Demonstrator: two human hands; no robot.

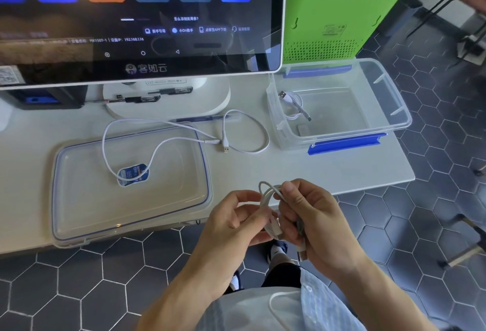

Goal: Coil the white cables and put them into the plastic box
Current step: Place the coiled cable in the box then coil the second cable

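Coiling in hand: white cable (269, 200) looped between left hand (236, 219) and right hand (313, 221), fingers of both curled and pinching the loops, held just off the near edge of the white table (289, 170). Stowed: one coiled white USB cable (293, 106) at the left end of the clear plastic box (389, 109). Outstanding, judged: loose white cable (184, 130) sprawled uncoiled across the box lid (86, 204) and table.

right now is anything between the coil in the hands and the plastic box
Nothing visible. The hands hold the coil over the table edge; the plastic box stands open, lid off to the left, only bare tabletop between.
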